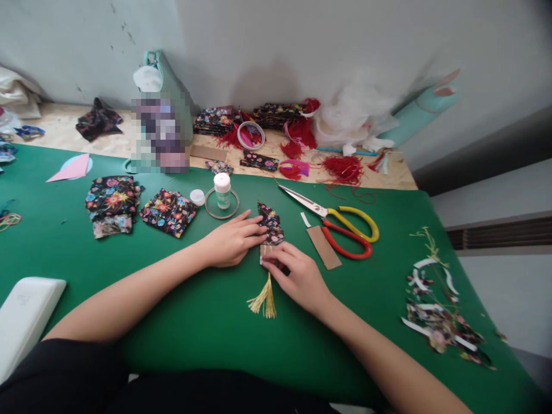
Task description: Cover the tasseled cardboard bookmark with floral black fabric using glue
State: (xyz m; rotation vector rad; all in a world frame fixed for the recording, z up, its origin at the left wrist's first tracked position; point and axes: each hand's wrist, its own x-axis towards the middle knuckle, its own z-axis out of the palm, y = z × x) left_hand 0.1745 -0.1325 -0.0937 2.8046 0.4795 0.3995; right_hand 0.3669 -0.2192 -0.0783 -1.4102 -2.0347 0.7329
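A narrow strip of black floral fabric point(270, 223) lies on the green table, with a pale brown card-like part point(267, 250) at its lower end. From that end hangs a yellow tassel point(264, 299). My left hand point(233, 240) rests flat, its outstretched fingertips on the fabric's left edge. Curled fingers of my right hand point(297, 277) pinch the lower end of the strip, hiding part of it. Just right of my hands are scissors point(324, 211) with one yellow and one red handle, beside a brown cardboard piece point(323, 247).
A small white bottle point(222, 190) stands within a ring, its cap point(197, 197) nearby. Floral fabric pieces point(169, 213) lie leftward. Fabric scraps point(444, 328) are strewn at right. Red tassels point(342, 169) and a tape roll point(250, 136) sit along the back. A white case point(28, 322) is at left.
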